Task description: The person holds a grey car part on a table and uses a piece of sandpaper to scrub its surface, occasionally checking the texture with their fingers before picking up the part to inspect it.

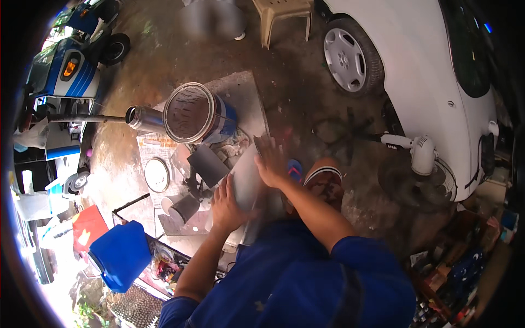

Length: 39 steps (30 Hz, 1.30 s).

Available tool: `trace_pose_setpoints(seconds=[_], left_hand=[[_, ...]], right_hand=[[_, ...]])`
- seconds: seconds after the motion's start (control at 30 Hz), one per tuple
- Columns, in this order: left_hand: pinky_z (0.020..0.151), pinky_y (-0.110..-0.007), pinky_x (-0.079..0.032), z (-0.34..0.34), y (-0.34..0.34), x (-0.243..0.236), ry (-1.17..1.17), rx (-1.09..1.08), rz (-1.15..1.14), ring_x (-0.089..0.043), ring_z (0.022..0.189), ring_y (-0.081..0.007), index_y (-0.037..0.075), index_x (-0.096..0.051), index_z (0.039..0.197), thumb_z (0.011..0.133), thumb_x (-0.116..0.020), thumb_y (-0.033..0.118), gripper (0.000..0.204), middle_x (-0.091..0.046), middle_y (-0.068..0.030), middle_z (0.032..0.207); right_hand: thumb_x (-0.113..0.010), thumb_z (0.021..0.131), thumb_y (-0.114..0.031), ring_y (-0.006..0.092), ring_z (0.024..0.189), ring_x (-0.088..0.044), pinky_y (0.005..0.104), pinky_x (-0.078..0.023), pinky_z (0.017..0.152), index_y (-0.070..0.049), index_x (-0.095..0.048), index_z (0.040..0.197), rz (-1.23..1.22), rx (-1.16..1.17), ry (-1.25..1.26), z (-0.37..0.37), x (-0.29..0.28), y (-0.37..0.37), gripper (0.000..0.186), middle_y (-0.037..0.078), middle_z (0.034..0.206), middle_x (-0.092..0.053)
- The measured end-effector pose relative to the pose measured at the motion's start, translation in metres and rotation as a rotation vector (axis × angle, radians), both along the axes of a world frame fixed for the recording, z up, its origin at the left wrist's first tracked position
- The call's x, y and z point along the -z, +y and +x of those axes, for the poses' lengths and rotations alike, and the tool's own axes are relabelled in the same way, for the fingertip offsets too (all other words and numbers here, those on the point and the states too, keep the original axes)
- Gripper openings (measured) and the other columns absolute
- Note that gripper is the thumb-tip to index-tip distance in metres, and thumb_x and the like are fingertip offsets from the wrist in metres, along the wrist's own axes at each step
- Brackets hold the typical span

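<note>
The left hand (225, 206) lies flat, fingers extended and unclenched, on a pale grey panel (244, 183) in front of the person's blue shirt (295, 273). The right hand (270, 165) — blurred — is at the panel's right side, by a dark piece (263, 143); whether it grasps that, I cannot tell. Beyond sit a dark square sheet (209, 165), then a blue bucket (227, 117) — farther off, a beige chair (285, 10).

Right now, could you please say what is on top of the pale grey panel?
On the panel are the left hand, and the right hand over part of a dark sheet. What the palms cover is hidden.
</note>
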<state>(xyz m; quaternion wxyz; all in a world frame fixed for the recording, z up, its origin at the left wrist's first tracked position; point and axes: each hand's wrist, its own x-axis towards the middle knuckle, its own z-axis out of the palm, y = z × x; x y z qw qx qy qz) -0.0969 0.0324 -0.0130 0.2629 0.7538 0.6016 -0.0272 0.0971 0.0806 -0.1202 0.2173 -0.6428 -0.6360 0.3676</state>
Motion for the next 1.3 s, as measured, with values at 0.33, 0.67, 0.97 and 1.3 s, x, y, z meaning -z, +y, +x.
trace_pose_setpoints(seconds=[0.33, 0.67, 0.97, 1.3], left_hand=[[0.116, -0.053, -0.038, -0.005, 0.000, 0.001, -0.023, -0.017, 0.003, -0.040, 0.142, -0.0436, 0.003, -0.022, 0.160, 0.051, -0.093, 0.055, 0.140, -0.040, -0.0226, 0.155], [0.115, -0.053, -0.038, -0.005, 0.005, -0.003, -0.007, -0.011, -0.006, -0.040, 0.142, -0.0427, 0.000, -0.025, 0.158, 0.052, -0.092, 0.056, 0.137, -0.042, -0.0236, 0.153], [0.115, -0.051, -0.039, -0.009, 0.000, -0.003, 0.040, -0.019, -0.037, -0.043, 0.140, -0.0426, -0.001, -0.024, 0.158, 0.052, -0.092, 0.059, 0.139, -0.043, -0.0251, 0.151], [0.115, -0.051, -0.038, -0.007, 0.000, -0.004, 0.009, 0.013, -0.010, -0.043, 0.140, -0.0424, -0.002, -0.026, 0.157, 0.054, -0.092, 0.057, 0.136, -0.044, -0.0250, 0.150]], right_hand=[[-0.037, 0.108, -0.040, 0.0446, 0.156, -0.015, 0.0558, -0.012, 0.126, 0.003, -0.024, 0.161, 0.009, -0.086, -0.171, -0.008, -0.012, -0.022, 0.069, 0.028, 0.168, -0.018], [-0.040, 0.105, -0.036, 0.0470, 0.156, -0.013, 0.0599, -0.007, 0.125, -0.001, -0.023, 0.162, -0.030, -0.045, 0.123, -0.023, -0.018, -0.053, 0.069, 0.023, 0.168, -0.020], [-0.054, 0.098, -0.025, 0.0519, 0.149, -0.026, 0.0597, -0.013, 0.124, -0.001, -0.038, 0.156, 0.202, -0.001, -0.045, -0.024, -0.044, -0.053, 0.064, 0.027, 0.159, -0.037], [-0.045, 0.105, -0.031, 0.0479, 0.148, -0.032, 0.0573, -0.022, 0.122, 0.000, -0.031, 0.159, 0.173, -0.124, -0.014, -0.015, -0.039, -0.071, 0.064, 0.025, 0.161, -0.036]])
